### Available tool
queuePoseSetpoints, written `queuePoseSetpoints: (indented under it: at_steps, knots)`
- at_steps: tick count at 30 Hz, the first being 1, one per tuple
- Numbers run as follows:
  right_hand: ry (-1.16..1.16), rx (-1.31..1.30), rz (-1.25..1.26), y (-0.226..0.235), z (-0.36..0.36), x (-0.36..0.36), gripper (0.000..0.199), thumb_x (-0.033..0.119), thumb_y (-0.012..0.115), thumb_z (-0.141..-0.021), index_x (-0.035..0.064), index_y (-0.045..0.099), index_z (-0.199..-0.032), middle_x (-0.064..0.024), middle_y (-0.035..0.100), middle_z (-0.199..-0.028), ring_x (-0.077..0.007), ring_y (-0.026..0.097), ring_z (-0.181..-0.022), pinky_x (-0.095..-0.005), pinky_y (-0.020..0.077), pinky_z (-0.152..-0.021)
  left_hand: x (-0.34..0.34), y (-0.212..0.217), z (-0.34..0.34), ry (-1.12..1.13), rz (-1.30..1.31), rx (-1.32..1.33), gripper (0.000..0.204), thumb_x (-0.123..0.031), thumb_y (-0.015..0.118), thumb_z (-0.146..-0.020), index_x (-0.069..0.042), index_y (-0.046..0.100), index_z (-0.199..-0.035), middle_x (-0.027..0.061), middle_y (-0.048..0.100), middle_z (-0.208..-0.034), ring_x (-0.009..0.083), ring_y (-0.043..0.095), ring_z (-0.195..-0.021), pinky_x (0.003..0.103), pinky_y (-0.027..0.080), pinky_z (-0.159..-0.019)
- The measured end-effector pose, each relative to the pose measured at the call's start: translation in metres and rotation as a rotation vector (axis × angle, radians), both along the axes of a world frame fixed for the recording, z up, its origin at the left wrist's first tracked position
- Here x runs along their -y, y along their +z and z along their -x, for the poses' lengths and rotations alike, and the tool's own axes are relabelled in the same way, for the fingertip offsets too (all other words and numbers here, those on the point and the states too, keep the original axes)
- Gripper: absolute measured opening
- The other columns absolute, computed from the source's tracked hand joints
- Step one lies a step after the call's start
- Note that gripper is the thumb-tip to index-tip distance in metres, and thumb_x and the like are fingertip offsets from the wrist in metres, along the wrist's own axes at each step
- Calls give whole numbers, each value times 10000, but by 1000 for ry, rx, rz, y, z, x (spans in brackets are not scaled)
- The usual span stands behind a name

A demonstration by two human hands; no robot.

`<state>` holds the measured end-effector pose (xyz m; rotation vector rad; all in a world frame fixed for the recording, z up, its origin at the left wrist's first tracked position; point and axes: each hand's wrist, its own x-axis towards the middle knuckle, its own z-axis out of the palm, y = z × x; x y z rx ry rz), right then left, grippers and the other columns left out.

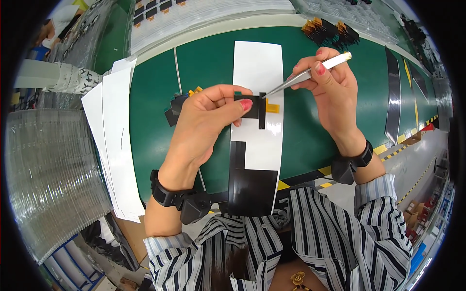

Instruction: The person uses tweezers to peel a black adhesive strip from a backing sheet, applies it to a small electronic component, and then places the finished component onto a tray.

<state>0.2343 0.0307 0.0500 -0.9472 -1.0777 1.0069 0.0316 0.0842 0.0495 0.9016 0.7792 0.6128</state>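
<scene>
My left hand pinches a small black flat part with an orange tab over a long white sheet that lies on the green table. My right hand grips silver tweezers; their tip touches the black part near its top edge. The lower end of the white sheet carries black film pieces. Both wrists wear black bands.
More black parts with orange tabs lie behind my left hand and at the table's far edge. White paper sheets hang over the table's left side. Clear plastic trays stand at left. Black strips lie at right.
</scene>
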Motion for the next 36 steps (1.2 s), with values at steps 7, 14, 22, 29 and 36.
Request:
queuePoseSetpoints:
  at_steps: [7,14,22,29,36]
  knots:
    - [-245,81,-419,2,6,1,152,113,414,-881,24,423,-1003,-125,545,-843,-192,542,-720,-295,475,-677,0,-6,3,-127,82,134,134,2,585,-759,5,567,-892,29,563,-701,81,520,-633,203,427,-589]
    - [-198,780,-354,11,31,19,139,-2,491,-823,9,547,-950,-87,526,-823,-113,465,-631,-211,363,-526,6,-14,-12,171,148,375,81,32,531,-786,-23,497,-834,74,581,-783,139,584,-760,346,491,-793]
    - [-250,657,-207,0,37,15,128,-43,581,-755,-9,593,-878,-46,536,-795,-42,417,-556,-173,275,-444,16,-12,-16,103,69,418,96,57,506,-796,-31,467,-800,92,584,-825,158,587,-813,378,478,-844]
    - [-190,573,-117,0,37,18,74,-24,583,-766,-17,594,-839,-35,541,-782,-31,406,-552,-176,280,-448,18,-13,-16,85,-8,305,100,31,569,-773,-26,491,-798,84,581,-846,142,575,-784,284,476,-767]
    - [-202,580,-118,-2,36,18,73,-28,582,-762,-16,579,-833,-33,532,-780,-29,409,-551,-167,290,-446,21,-6,-14,399,-1034,-334,109,-28,674,-687,-33,598,-766,45,576,-787,131,509,-710,245,409,-646]
